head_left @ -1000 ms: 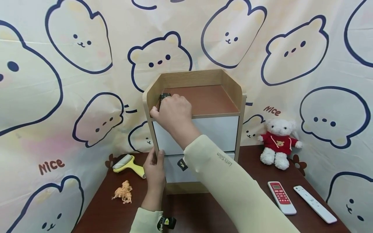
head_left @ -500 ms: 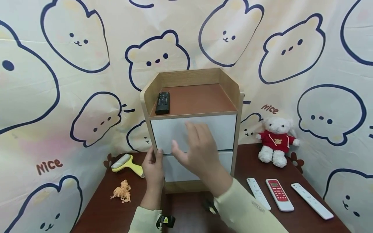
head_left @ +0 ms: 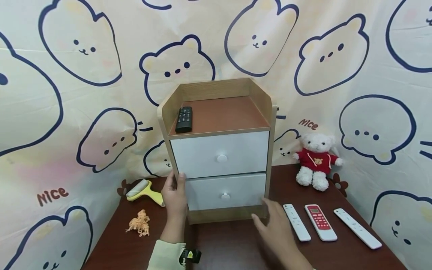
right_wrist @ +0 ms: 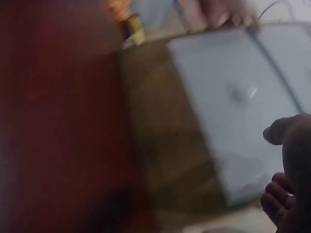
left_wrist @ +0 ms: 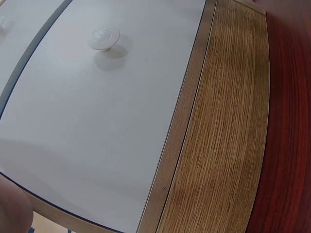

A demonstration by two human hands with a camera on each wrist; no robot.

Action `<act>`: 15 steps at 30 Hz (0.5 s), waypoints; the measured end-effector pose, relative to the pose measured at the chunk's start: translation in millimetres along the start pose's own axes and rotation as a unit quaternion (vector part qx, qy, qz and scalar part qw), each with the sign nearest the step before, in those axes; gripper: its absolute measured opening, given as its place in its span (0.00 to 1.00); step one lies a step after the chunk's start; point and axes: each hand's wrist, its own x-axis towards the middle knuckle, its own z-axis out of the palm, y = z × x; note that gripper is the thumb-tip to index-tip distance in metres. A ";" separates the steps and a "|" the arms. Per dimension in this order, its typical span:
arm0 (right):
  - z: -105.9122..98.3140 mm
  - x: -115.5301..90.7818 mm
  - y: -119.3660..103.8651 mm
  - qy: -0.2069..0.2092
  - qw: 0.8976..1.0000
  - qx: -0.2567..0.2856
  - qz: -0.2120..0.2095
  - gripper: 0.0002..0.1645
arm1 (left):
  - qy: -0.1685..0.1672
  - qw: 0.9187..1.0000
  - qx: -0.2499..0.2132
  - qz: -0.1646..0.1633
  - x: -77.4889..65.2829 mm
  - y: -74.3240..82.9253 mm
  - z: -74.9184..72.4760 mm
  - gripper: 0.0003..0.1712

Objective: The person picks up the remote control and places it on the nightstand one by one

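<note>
A small wood-framed drawer cabinet stands mid-table, its two white drawers with round knobs closed. My left hand holds the cabinet's left edge, thumb at the front and fingers along the side. Its fingertip shows in a corner of the left wrist view. By the lower right corner of the cabinet, my right hand has its fingers spread and holds nothing. The right wrist view is blurred, with the thumb over the drawer fronts. A black remote control lies on the cabinet's top shelf, at the left.
To the right lie a slim white remote, a white remote with red buttons and another white remote. A plush bear in red sits behind them. At left are a yellow-handled lint roller and tangled orange yarn.
My right hand has let go of the black remote on the top shelf and moved down and right, past the drawer fronts. My left hand stays at the cabinet's edge.
</note>
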 end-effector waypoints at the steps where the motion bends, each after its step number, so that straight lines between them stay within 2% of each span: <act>1: -1.1 -7.5 11.0 -0.007 1.000 -0.010 0.016 0.38 | -0.001 1.000 -0.001 -0.002 -0.1 0.2 0.1 0.23; 4: -11.3 -25.2 41.1 -0.029 0.997 -0.042 0.059 0.39 | -0.001 1.000 -0.003 -0.004 -0.5 0.0 0.2 0.23; 7: -27.4 -34.5 64.5 -0.061 0.989 -0.078 0.113 0.41 | -0.002 1.000 -0.002 -0.002 -1.0 0.5 0.6 0.23; 12: -49.9 -35.3 92.0 -0.132 0.964 -0.129 0.190 0.44 | -0.001 1.000 0.002 0.000 -0.5 2.1 1.5 0.23; 15: -58.5 -30.6 100.5 -0.174 0.947 -0.149 0.226 0.45 | -0.004 1.000 -0.002 0.000 0.1 2.9 0.9 0.24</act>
